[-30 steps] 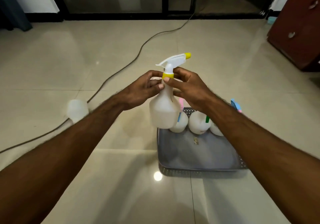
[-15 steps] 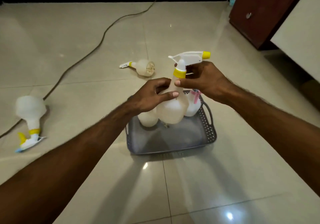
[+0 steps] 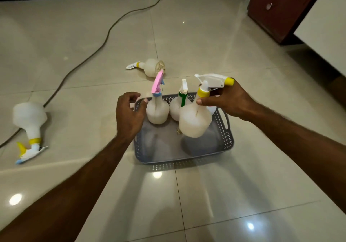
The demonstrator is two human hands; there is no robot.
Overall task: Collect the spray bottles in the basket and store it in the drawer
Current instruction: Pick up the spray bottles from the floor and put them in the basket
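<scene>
Right hand (image 3: 227,99) pinches the neck of the yellow-capped spray bottle (image 3: 195,119), holding it tilted over the grey basket (image 3: 229,138) on the floor (image 3: 243,185) just below it. Left hand (image 3: 129,114), fingers loosely curled and holding nothing, hovers at the basket's far-left corner, just beside the pink-topped bottle (image 3: 157,110) and the green-topped bottle (image 3: 175,107) standing inside. Well off to its left lies a yellow-collared bottle (image 3: 30,119) beside a cable (image 3: 93,52); beyond both hands lies another bottle (image 3: 149,68).
</scene>
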